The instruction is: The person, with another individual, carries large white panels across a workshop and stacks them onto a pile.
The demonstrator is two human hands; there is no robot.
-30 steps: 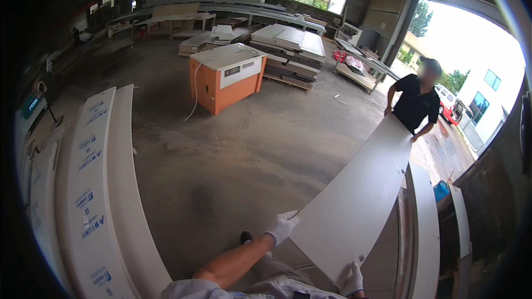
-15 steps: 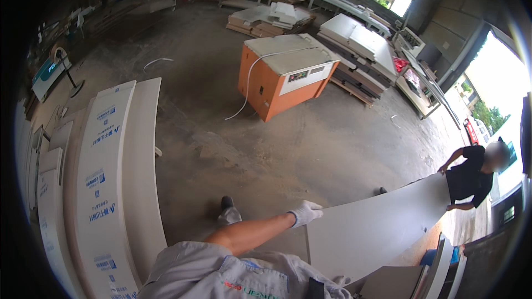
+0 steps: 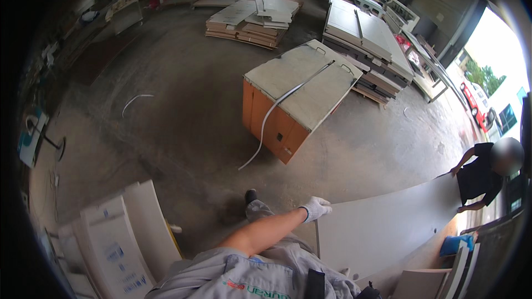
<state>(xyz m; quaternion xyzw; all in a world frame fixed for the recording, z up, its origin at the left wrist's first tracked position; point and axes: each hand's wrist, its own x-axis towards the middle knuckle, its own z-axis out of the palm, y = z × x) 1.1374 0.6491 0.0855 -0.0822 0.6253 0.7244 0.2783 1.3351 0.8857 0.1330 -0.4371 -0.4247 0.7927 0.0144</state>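
A long light-grey panel [image 3: 382, 221] stretches from my body toward the right. My left hand [image 3: 317, 209], in a white knitted glove, is closed around the far corner of the panel's near end. At the panel's near-side corner a small pale bit of my right hand [image 3: 346, 272] seems to show past my sleeve; its fingers are hidden. Another person [image 3: 477, 174] in a dark short-sleeved top holds the panel's opposite end with both hands.
An orange machine [image 3: 277, 119] with a pale top and a loose strap [image 3: 267, 115] stands ahead. Behind it are stacked boards [image 3: 360, 27]. Leaning panels [image 3: 113, 243] stand at lower left; more board pieces [image 3: 424, 282] and a blue item [image 3: 455, 245] lie at lower right.
My view has shifted: the orange machine now looks larger and lower, and the leaning panels have slid toward the lower left. The other person and I still hold the panel.
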